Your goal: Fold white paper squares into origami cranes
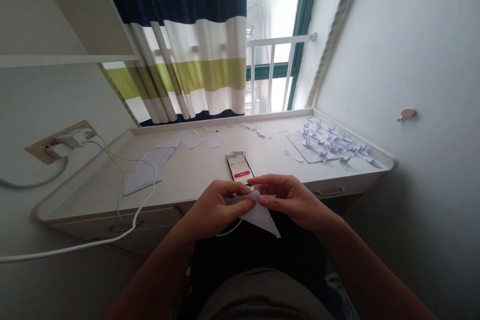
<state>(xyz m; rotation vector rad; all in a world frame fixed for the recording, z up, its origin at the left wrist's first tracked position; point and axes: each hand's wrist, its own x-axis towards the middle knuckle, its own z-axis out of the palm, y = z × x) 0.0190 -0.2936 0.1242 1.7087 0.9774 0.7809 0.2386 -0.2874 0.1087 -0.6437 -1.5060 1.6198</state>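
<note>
**A folded paper triangle (260,216) pinched above the lap (255,255)**

The triangle sits at lower centre of the frame, held in the air just in front of the desk edge, with one sharp point aimed down and to the right; the left hand (221,207) grips its left end, thumb on top and fingers curled closed behind it; the right hand (290,200) comes in from the lower right, its fingers (264,200) bent and pinching the upper edge; the two hands nearly meet over the paper.

Just beyond the hands, a phone (240,170) lies on the white desk (90,200), its screen showing digits and a red bar; a thin white cable (75,242) sweeps across the lower left; a pile of white paper sheets (144,172) lies left of the phone; paper scraps (195,139) are scattered along the far edge; at the right of the desk, many small paper cranes (330,142) sit on and around a flat sheet (300,147); a charger (71,138) is plugged into a wall socket (41,147) at the left; a striped curtain (187,45) hangs at upper centre, beside a white window railing (272,70).
</note>
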